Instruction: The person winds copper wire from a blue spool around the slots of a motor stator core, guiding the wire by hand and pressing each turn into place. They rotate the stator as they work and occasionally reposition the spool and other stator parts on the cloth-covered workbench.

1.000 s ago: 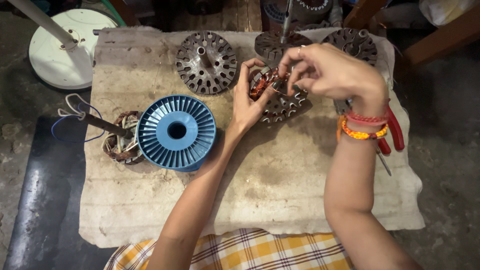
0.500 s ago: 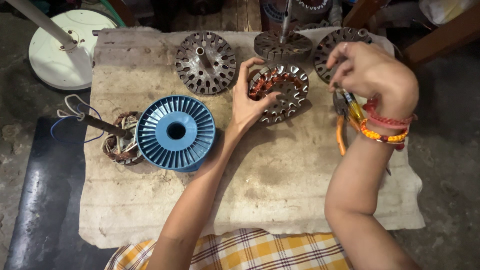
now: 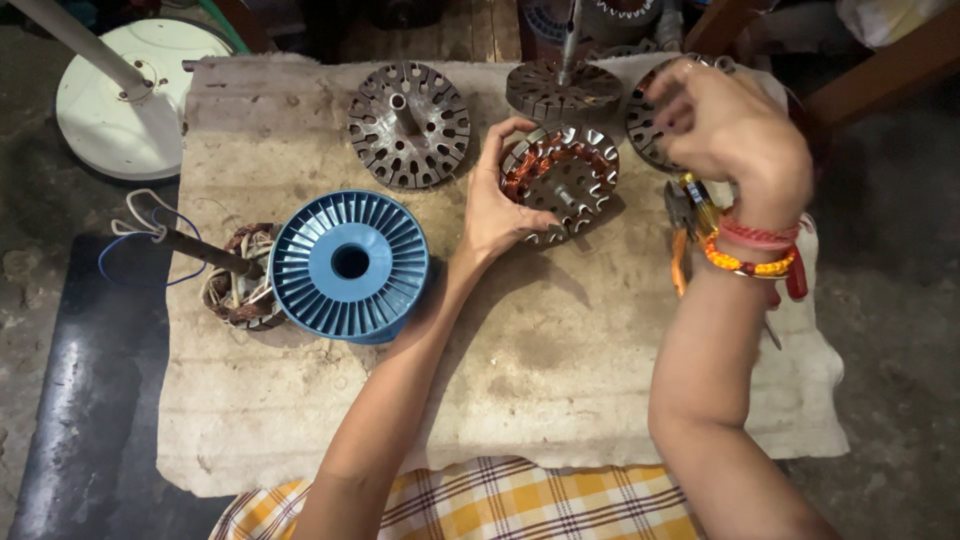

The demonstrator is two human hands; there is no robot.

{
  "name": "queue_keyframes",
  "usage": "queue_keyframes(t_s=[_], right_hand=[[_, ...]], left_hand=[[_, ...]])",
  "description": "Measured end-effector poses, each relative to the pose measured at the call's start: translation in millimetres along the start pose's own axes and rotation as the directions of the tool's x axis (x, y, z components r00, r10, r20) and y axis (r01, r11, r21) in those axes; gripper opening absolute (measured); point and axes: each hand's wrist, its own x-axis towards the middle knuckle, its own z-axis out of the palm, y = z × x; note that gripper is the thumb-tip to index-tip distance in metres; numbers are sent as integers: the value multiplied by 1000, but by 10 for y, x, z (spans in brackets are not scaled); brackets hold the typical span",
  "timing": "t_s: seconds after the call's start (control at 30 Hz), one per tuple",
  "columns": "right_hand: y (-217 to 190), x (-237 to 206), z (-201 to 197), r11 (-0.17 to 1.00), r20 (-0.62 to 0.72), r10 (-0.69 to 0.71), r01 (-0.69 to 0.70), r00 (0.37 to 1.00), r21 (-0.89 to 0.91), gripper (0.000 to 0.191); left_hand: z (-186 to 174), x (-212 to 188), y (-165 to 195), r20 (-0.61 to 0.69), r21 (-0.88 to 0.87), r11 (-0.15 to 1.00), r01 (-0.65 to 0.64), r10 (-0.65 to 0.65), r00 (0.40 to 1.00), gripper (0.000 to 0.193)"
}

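Observation:
My left hand (image 3: 497,207) grips the left rim of a round metal stator with copper windings (image 3: 565,178) and holds it down on the pale cloth (image 3: 520,390). My right hand (image 3: 735,128) is raised to the right of that stator, slightly blurred, with its fingers curled and pinched together. Nothing shows between those fingers. It hovers over another bare stator (image 3: 645,122) at the cloth's far right. Pliers with orange and red handles (image 3: 683,252) lie on the cloth under my right wrist.
A blue plastic spool (image 3: 350,265) stands at the left, beside a wound stator with a shaft and loose wires (image 3: 238,288). Bare stators (image 3: 408,125) (image 3: 563,90) lie at the back. A white round fan base (image 3: 130,95) sits on the floor at far left.
My right hand has left the wound stator and moved right and upward, away from it. The left hand has stayed on the stator's rim.

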Motion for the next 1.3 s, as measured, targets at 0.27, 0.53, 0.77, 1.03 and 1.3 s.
queue_keyframes(t_s=[0.27, 0.53, 0.77, 1.03, 1.3], right_hand=[[-551, 8, 164, 983, 103, -180, 177, 978, 38, 52], [-727, 14, 313, 990, 106, -109, 118, 988, -80, 65], [-578, 27, 354, 963, 92, -259, 265, 962, -59, 61], [417, -523, 151, 862, 139, -143, 55, 980, 503, 58], [2341, -1247, -48, 127, 47, -142, -29, 989, 992, 60]], left_hand=[[-3, 22, 9, -4, 58, 998, -21, 21, 1000, 120], [4, -16, -22, -62, 145, 989, -35, 45, 997, 84], [46, -112, 9, -277, 442, 897, 27, 107, 955, 48], [79, -213, 183, -210, 591, 782, -199, 388, 898, 54], [94, -270, 130, -225, 611, 773, -171, 377, 898, 71]])
